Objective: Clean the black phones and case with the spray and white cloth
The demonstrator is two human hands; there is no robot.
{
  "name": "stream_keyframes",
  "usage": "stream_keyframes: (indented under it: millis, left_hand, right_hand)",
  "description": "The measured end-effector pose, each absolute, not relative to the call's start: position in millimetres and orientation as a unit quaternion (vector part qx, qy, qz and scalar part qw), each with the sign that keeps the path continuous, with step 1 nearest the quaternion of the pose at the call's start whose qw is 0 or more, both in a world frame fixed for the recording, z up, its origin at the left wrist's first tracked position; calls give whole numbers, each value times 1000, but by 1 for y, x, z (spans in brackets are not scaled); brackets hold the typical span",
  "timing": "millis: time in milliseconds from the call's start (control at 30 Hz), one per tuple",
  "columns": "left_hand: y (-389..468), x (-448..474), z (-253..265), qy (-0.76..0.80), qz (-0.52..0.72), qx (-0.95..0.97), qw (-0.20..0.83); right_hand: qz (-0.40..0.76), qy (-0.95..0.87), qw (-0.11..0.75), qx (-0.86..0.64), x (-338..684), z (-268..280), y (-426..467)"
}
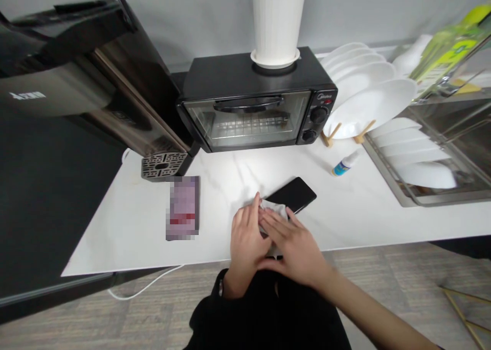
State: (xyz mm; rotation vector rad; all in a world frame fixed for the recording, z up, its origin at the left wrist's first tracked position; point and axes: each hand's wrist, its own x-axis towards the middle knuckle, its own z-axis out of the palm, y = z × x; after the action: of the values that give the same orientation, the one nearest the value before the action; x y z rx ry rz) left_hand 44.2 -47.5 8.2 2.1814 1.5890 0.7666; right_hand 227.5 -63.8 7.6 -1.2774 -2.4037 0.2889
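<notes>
A black phone (294, 194) lies at a slant on the white countertop, its lower end covered by my hands. My left hand (247, 232) is at the phone's lower left edge, fingers together along it and thumb near the bottom end. Under the fingers of my right hand (293, 242) is a light grey cloth (280, 208), pressed down on the phone's screen. Much of the cloth is hidden by both hands. A small spray bottle (344, 164) with a blue label stands on the counter to the right.
A purple item (184, 207), partly pixelated, lies left of my hands. Behind are a black toaster oven (249, 115) bearing a white pot (278, 23), and a drink machine (126, 94). White plates (368, 105) stand in a rack beside the sink (412, 201). The counter edge (153, 268) runs close to me.
</notes>
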Motion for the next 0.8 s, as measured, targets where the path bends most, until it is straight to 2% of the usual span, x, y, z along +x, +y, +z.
stream_keyframes:
  millis: [100,267,367,400,567,800]
  left_hand:
    - [-47,43,8,557,274,765,173]
    - [-47,41,6,552,270,772,163]
    - [-47,42,6,556,275,768,160]
    - [-47,43,7,558,276,766,158]
    - [-60,42,16,584,239,769,102]
    - [-83,37,28,478,161,862,55]
  right_hand:
    - [17,-784,220,-580,231,7,-62]
    - [90,-866,201,-450,229,7,-66]
    - [19,-794,228,-563,237,6,-64]
    - [19,-795,231,-560,238,5,-64]
    - [123,-858,228,-444,236,3,-83]
    - [222,-734,377,-519,286,4,-100]
